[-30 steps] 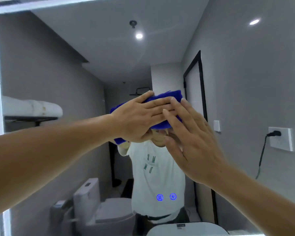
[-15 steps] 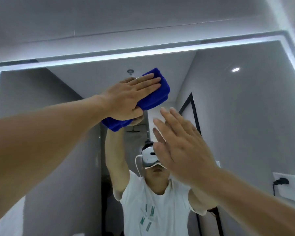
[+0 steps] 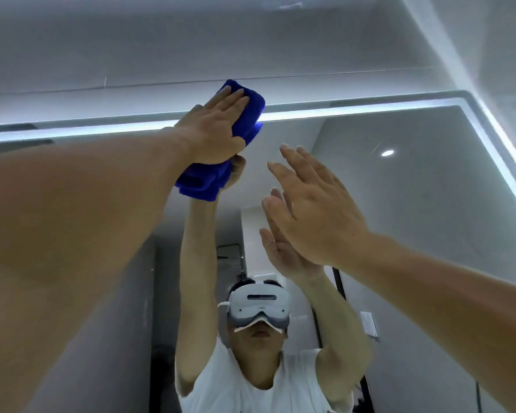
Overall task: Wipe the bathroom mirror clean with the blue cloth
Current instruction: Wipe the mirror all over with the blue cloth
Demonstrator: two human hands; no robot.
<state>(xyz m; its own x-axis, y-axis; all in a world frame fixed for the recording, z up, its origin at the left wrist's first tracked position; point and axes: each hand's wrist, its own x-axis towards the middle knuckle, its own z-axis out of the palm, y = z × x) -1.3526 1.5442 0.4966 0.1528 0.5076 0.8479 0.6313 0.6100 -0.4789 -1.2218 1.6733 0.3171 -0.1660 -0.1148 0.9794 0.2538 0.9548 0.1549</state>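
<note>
The bathroom mirror (image 3: pixel 414 234) fills most of the view, with a lit white strip along its top and right edges. A folded blue cloth (image 3: pixel 251 114) lies flat against the mirror's top edge, over the light strip. My left hand (image 3: pixel 218 129) presses it there with straight fingers spread over the cloth; the cloth's lower end sticks out below my palm. My right hand (image 3: pixel 307 210) is raised lower and to the right, fingers straight, palm toward the glass, holding nothing. Whether it touches the glass I cannot tell.
Grey wall (image 3: pixel 251 46) runs above the mirror. The glass reflects a person in a white shirt with a headset, a dark door frame, a ceiling spotlight and a wall switch.
My left hand has slid the cloth upward from the mirror's middle to its top edge. My view has tilted up with it. My right hand stayed open, lower and to the right.
</note>
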